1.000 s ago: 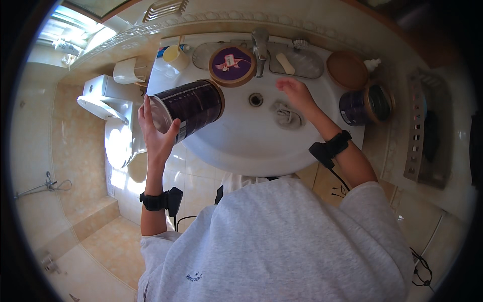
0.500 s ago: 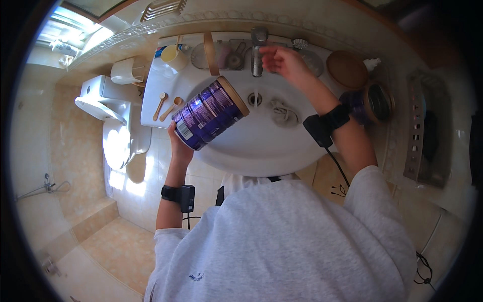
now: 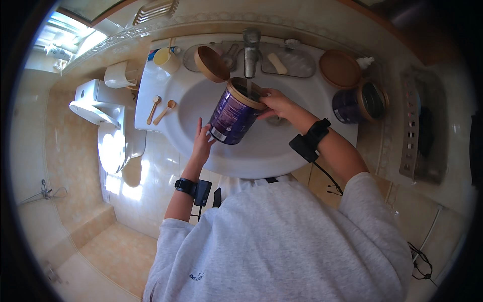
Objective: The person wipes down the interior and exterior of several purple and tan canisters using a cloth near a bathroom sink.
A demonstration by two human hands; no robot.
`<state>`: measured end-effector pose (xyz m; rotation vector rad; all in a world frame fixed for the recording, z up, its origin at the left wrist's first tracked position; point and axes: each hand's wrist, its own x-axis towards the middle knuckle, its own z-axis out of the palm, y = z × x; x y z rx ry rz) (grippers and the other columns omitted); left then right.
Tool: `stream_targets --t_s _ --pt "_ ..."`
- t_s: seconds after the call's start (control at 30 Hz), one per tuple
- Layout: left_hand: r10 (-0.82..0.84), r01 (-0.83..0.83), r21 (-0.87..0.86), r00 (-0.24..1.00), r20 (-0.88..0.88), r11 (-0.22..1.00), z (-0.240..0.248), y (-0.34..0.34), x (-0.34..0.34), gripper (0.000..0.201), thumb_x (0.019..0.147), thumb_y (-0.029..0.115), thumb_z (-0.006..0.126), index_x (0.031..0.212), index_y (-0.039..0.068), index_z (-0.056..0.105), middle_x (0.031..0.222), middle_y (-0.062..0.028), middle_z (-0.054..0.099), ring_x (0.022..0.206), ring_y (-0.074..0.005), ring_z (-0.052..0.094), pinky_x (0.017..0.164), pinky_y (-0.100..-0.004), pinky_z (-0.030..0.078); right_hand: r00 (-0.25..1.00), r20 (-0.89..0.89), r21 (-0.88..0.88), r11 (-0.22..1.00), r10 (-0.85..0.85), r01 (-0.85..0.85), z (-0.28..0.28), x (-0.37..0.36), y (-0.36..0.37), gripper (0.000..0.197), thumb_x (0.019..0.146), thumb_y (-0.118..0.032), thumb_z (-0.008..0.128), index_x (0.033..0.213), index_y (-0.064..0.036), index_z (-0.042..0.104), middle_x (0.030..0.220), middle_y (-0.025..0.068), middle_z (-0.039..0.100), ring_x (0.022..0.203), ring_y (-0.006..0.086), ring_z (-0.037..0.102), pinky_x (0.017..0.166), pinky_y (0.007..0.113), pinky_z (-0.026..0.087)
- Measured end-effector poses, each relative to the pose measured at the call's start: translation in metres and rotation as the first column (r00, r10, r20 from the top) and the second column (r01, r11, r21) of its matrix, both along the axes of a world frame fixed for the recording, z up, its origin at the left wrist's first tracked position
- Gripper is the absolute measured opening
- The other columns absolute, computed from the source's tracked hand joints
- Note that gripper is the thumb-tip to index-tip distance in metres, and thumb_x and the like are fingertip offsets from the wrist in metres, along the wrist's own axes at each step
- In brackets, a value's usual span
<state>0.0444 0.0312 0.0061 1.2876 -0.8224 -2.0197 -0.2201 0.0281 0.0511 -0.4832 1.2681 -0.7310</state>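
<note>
Gripping purple tin (image 3: pixel 234 118) at mouth with right hand (image 3: pixel 276 103), near base with left hand (image 3: pixel 202 145); could slip if wetted or weighted by incoming water (image 3: pixel 249 87).

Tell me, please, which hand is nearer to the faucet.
Right. The right hand grips the rim of the purple can, below and right of the faucet; the left hand is farther, at the can's base.

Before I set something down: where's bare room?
Bare: left counter between pale cup and two scoops; basin left of held can. Crowded: back edge, with tilted lid, faucet, pale bar; right corner, with brown disc, second can.
</note>
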Motion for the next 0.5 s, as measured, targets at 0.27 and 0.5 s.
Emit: stream_targets --t_s 0.27,0.5 --pt "-0.2 0.269 -0.166 0.917 0.346 0.949 0.041 -0.03 -0.053 0.074 0.076 0.047 0.05 0.128 0.001 0.023 0.125 -0.0183 0.034 0.116 -0.0233 0.032 0.094 -0.0302 0.025 0.923 -0.384 -0.056 0.998 -0.01 -0.012 -0.004 0.005 -0.003 0.057 0.075 -0.003 0.042 0.127 -0.0007 0.019 0.116 0.0217 0.04 0.08 0.0301 0.057 0.057 0.035 0.055" --pt "-0.184 0.198 -0.051 0.962 0.201 0.979 0.038 -0.029 -0.092 0.066 0.074 0.036 0.056 0.123 0.001 0.028 0.115 -0.0155 0.041 0.106 -0.021 0.04 0.09 -0.0296 0.029 0.793 -0.608 -0.06 0.994 0.039 -0.094 0.001 0.009 0.001 0.062 0.073 -0.003 0.047 0.128 -0.0055 0.02 0.115 0.0187 0.042 0.078 0.0262 0.058 0.055 0.031 0.054"
